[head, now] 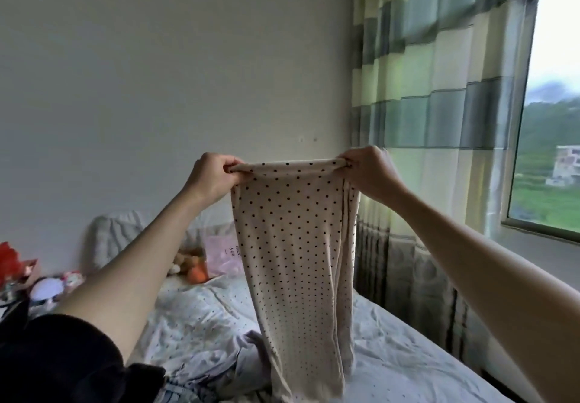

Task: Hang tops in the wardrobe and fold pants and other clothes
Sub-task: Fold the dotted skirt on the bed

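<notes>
Pants [295, 245], cream with small dark dots, hang at the centre of the view, held up in the air by both hands at the waistband. Left hand [213, 176] grips the waistband's left corner at about 10 o'clock from the centre, fingers curled tightly around the bunched fabric. Right hand [367, 170] grips the right corner at about 2 o'clock, fingers likewise curled closed on the cloth. The waistband is stretched nearly level between them. The legs drop straight down, and their lower ends reach the bed [408, 355] at 6 o'clock, beside a crumpled pale garment [219, 365]. A pillow [119, 233] and soft toys [191, 264] lie at 9 o'clock against the wall. A checked curtain [439, 88] hangs at 2 o'clock, with a window [555, 120] at 3 o'clock. A black sleeve [62, 362] fills the corner at 8 o'clock.
</notes>
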